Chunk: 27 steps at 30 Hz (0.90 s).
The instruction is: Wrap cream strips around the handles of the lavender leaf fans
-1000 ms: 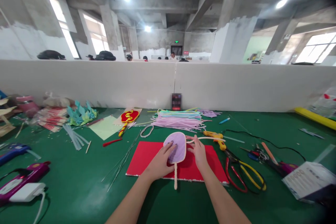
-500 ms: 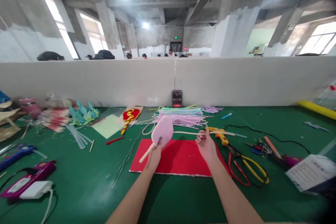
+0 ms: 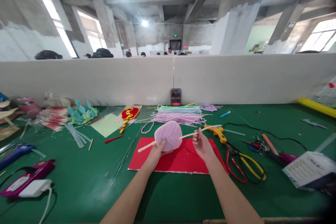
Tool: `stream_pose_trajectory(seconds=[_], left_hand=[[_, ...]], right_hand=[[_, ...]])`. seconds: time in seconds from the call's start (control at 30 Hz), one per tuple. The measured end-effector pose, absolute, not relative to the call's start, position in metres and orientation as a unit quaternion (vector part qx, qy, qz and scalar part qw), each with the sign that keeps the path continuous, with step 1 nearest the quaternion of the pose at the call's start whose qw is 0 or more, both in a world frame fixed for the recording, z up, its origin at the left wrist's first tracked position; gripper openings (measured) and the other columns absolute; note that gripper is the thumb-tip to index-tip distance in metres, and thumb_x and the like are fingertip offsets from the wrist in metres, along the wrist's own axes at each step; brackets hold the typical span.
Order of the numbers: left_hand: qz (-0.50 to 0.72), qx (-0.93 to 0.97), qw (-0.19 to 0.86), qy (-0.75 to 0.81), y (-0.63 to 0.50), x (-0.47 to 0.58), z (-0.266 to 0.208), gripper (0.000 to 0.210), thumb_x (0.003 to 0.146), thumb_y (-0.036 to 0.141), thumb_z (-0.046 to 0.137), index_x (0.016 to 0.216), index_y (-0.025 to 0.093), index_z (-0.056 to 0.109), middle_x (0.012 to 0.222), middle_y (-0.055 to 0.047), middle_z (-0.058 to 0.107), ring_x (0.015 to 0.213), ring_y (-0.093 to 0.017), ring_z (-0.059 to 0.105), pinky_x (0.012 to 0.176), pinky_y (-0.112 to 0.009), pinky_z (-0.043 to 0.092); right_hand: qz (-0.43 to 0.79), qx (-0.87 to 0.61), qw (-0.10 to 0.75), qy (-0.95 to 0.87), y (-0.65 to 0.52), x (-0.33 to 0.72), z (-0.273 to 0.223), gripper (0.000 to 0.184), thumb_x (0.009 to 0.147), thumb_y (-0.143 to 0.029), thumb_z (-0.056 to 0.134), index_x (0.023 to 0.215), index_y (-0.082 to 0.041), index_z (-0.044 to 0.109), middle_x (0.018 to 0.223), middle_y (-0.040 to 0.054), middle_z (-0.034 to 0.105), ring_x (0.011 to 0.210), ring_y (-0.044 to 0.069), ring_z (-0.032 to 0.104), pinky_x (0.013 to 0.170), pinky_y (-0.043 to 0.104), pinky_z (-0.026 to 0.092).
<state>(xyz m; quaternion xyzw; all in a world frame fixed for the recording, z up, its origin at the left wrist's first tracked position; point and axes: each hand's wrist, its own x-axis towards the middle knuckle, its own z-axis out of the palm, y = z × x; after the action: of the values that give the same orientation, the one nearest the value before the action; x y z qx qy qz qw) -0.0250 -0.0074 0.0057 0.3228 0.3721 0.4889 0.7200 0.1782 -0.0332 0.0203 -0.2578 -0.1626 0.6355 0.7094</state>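
A lilac fan (image 3: 170, 134) made of pipe cleaners, edged in cream, is gripped near its lower left by my left hand (image 3: 157, 152). Its twisted cream handle (image 3: 147, 146) points left past my fingers. My right hand (image 3: 202, 143) pinches a cream pipe cleaner (image 3: 189, 135) between thumb and fingers. One end of that pipe cleaner meets the fan's right edge, while the other sticks out beyond my fingers. Both hands are above a red foam board (image 3: 175, 162) lying on the green table.
Behind the fan lie a pile of pastel pipe cleaners (image 3: 178, 116) and a red and yellow fan (image 3: 130, 113). To the right are a yellow glue gun (image 3: 219, 133), pliers (image 3: 237, 162) and scissors (image 3: 258, 147). Thin wires (image 3: 124, 155) lie left of the board. A white partition (image 3: 105, 80) closes the back.
The fan has turned its broad face towards me and shifted right and slightly down. Its handle lies flatter. The cream pipe cleaner now slants up to the right, with a shorter stretch between fan and right hand.
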Motion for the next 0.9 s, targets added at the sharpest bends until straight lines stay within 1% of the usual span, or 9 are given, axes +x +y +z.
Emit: stream_pose_trajectory(seconds=[0.07,0.17,0.3,0.43,0.5,0.57,0.63,0.77,0.9], left_hand=[[0.466,0.341,0.729,0.369,-0.010,-0.025,0.007,0.033,0.065,0.027,0.069,0.093,0.013,0.061,0.098,-0.012,0.066,0.088,-0.028,0.063,0.070,-0.041,0.054],[0.429,0.374,0.734,0.370,-0.014,-0.025,0.008,0.038,0.061,0.032,0.072,0.091,0.012,0.063,0.091,-0.012,0.068,0.081,-0.028,0.064,0.062,-0.038,0.055],[0.411,0.402,0.720,0.389,-0.016,-0.024,0.008,0.044,0.053,0.032,0.076,0.089,0.010,0.064,0.088,-0.013,0.068,0.075,-0.027,0.064,0.056,-0.036,0.054],[0.438,0.408,0.691,0.405,-0.016,-0.021,0.005,0.048,0.051,0.032,0.077,0.092,0.011,0.065,0.093,-0.013,0.068,0.082,-0.028,0.063,0.061,-0.036,0.054],[0.463,0.405,0.668,0.419,-0.016,-0.019,0.004,0.044,0.052,0.032,0.076,0.090,0.012,0.066,0.093,-0.012,0.068,0.085,-0.027,0.063,0.068,-0.034,0.053],[0.481,0.407,0.647,0.430,-0.016,-0.018,0.005,0.041,0.053,0.032,0.075,0.089,0.013,0.066,0.094,-0.011,0.068,0.087,-0.026,0.063,0.073,-0.033,0.051],[0.484,0.410,0.631,0.446,-0.017,-0.017,0.006,0.043,0.055,0.033,0.074,0.091,0.012,0.066,0.094,-0.012,0.068,0.085,-0.026,0.064,0.071,-0.032,0.052],[0.463,0.414,0.616,0.484,-0.018,-0.018,0.010,0.048,0.056,0.040,0.073,0.091,0.008,0.064,0.087,-0.014,0.069,0.076,-0.027,0.065,0.058,-0.032,0.052],[0.472,0.426,0.597,0.489,-0.019,-0.018,0.012,0.044,0.057,0.041,0.072,0.085,0.008,0.066,0.086,-0.013,0.069,0.083,-0.027,0.064,0.067,-0.029,0.051]], right_hand=[[0.631,-0.292,0.694,-0.188,-0.034,0.173,0.019,0.023,0.064,-0.031,0.072,0.077,-0.015,0.063,0.064,0.0004,0.068,0.052,0.008,0.062,0.041,0.011,0.047],[0.621,-0.328,0.673,-0.231,-0.033,0.165,0.017,0.022,0.064,-0.029,0.072,0.081,-0.017,0.064,0.077,0.0035,0.071,0.065,0.012,0.067,0.047,0.013,0.050],[0.579,-0.366,0.658,-0.313,-0.031,0.159,0.016,0.024,0.064,-0.032,0.071,0.081,-0.016,0.064,0.078,0.0045,0.071,0.070,0.017,0.067,0.050,0.019,0.052],[0.501,-0.414,0.647,-0.399,-0.034,0.154,0.016,0.028,0.066,-0.037,0.068,0.084,-0.017,0.063,0.082,0.0065,0.071,0.078,0.023,0.067,0.056,0.029,0.055],[0.444,-0.437,0.640,-0.450,-0.036,0.150,0.015,0.026,0.069,-0.038,0.064,0.085,-0.018,0.063,0.083,0.0073,0.070,0.079,0.024,0.066,0.058,0.031,0.055],[0.354,-0.472,0.624,-0.512,-0.039,0.144,0.013,0.023,0.073,-0.038,0.060,0.085,-0.018,0.063,0.082,0.0075,0.069,0.074,0.022,0.066,0.059,0.031,0.054],[0.234,-0.498,0.607,-0.573,-0.042,0.139,0.011,0.019,0.076,-0.035,0.056,0.084,-0.019,0.064,0.080,0.0071,0.068,0.071,0.020,0.065,0.063,0.031,0.053],[0.033,-0.479,0.586,-0.653,-0.046,0.128,0.010,0.015,0.081,-0.023,0.049,0.088,-0.019,0.062,0.081,0.0068,0.065,0.077,0.017,0.061,0.072,0.030,0.050],[-0.053,-0.459,0.545,-0.700,-0.049,0.123,0.013,0.017,0.082,-0.015,0.045,0.089,-0.018,0.060,0.079,0.0065,0.064,0.077,0.017,0.060,0.072,0.029,0.049]])
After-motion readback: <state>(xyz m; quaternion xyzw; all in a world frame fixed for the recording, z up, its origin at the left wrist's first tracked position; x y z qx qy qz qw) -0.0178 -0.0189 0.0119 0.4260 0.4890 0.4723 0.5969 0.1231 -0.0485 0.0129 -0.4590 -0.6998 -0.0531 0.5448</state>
